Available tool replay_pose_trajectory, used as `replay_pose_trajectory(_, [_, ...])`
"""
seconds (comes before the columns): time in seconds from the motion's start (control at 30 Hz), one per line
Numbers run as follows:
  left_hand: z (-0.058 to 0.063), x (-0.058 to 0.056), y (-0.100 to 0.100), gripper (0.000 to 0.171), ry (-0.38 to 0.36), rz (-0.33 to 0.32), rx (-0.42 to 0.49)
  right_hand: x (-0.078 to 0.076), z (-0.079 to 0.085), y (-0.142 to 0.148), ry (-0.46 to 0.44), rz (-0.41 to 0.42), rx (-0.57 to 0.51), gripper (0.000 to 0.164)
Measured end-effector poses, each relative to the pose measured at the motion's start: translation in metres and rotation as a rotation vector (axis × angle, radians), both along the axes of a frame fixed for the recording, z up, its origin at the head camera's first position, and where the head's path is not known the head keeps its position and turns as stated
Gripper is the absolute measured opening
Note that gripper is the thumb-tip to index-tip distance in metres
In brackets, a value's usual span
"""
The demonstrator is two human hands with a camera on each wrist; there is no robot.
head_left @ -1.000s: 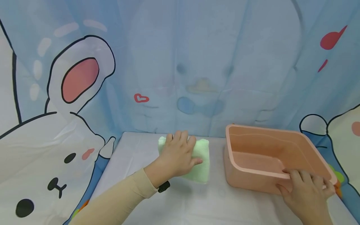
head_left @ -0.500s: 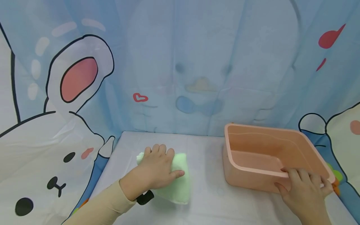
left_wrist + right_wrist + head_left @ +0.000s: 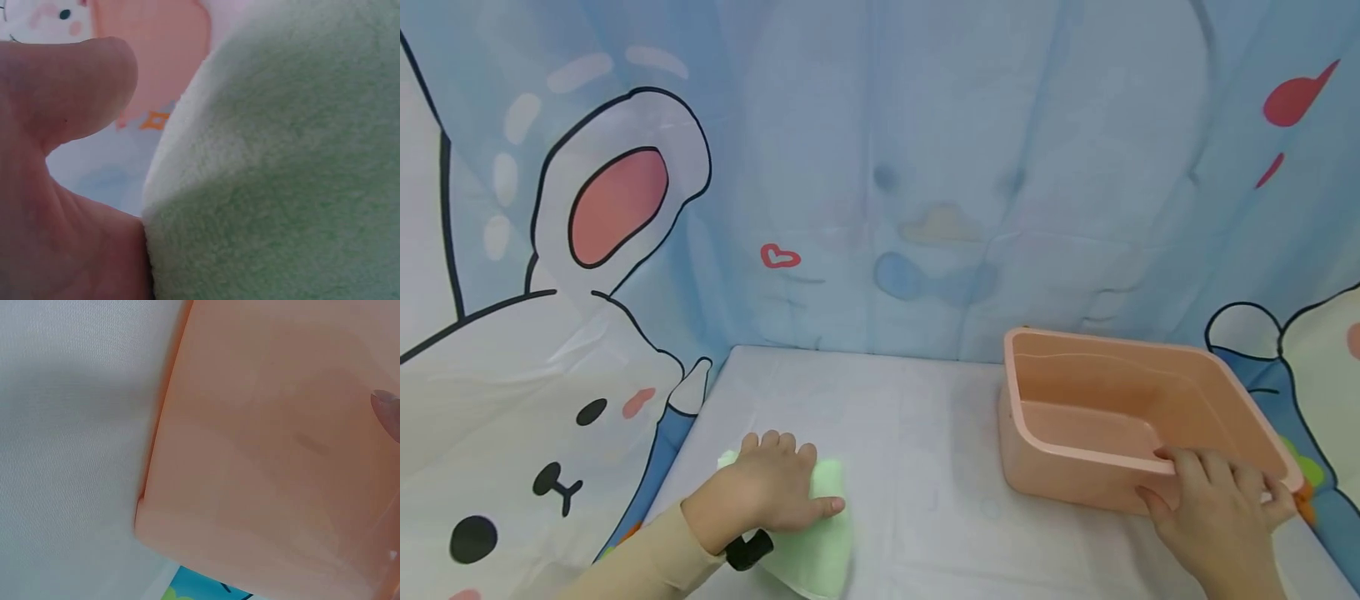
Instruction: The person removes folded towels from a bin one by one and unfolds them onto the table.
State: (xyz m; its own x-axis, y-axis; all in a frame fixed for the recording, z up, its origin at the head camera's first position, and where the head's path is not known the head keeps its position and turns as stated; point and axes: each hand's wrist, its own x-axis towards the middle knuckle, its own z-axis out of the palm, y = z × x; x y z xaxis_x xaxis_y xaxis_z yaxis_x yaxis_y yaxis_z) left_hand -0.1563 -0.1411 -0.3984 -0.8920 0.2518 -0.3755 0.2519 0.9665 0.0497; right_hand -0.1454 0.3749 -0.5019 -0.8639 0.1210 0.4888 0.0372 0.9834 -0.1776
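Observation:
A pale green cloth lies on the white-covered table at the near left. My left hand rests over its back part, fingers pointing away and thumb held out to the side. In the left wrist view the fuzzy cloth fills the right side against my palm, hiding the fingers. At the right stands a pink plastic bin with nothing inside. My right hand grips its near rim by the right corner, fingers over the edge and thumb outside. The right wrist view shows the bin wall up close.
The white tabletop stretches between the cloth and the bin. A blue curtain with cartoon prints hangs behind the table, and a printed rabbit covers the fabric on the left. A black strap sits at my left wrist.
My left hand has slid the cloth from the back middle of the table toward me and to the left. The right hand and the bin have stayed in place.

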Motion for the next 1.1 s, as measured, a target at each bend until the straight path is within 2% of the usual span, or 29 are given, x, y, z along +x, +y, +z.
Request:
replay_pose_trajectory(0.07, [-0.011,-0.007,-0.003,0.077,0.01,0.004,-0.007,0.0,0.0,0.0,0.007,-0.006,0.01,0.078])
replay_pose_trajectory(0.17, [-0.035,-0.022,-0.007,0.074,0.082,-0.019,-0.002,0.001,0.0,0.001,0.011,-0.001,0.009,0.079])
replay_pose_trajectory(0.3, [-0.067,-0.043,-0.012,0.068,0.201,-0.078,0.029,0.003,0.003,-0.001,-0.002,0.007,-0.005,0.078])
replay_pose_trajectory(0.43, [-0.088,-0.057,-0.014,0.06,0.254,-0.144,0.062,0.004,0.005,-0.003,-0.021,0.005,-0.013,0.077])
replay_pose_trajectory(0.57, [-0.103,-0.068,-0.014,0.058,0.269,-0.183,0.087,0.005,0.004,-0.003,-0.033,-0.006,-0.005,0.076])
replay_pose_trajectory(0.73, [-0.119,-0.081,-0.012,0.058,0.289,-0.202,0.14,0.006,0.004,-0.001,-0.029,0.001,-0.002,0.076])
replay_pose_trajectory(0.87, [-0.128,-0.09,-0.007,0.059,0.278,-0.211,0.145,0.005,0.007,-0.001,-0.042,-0.002,-0.002,0.078])
replay_pose_trajectory(0.97, [-0.133,-0.094,-0.001,0.06,0.268,-0.212,0.131,0.005,0.01,-0.001,-0.089,-0.021,0.001,0.08])
replay_pose_trajectory(1.1, [-0.142,-0.096,0.004,0.062,0.275,-0.196,0.109,0.003,0.018,0.0,-0.203,-0.038,0.002,0.094])
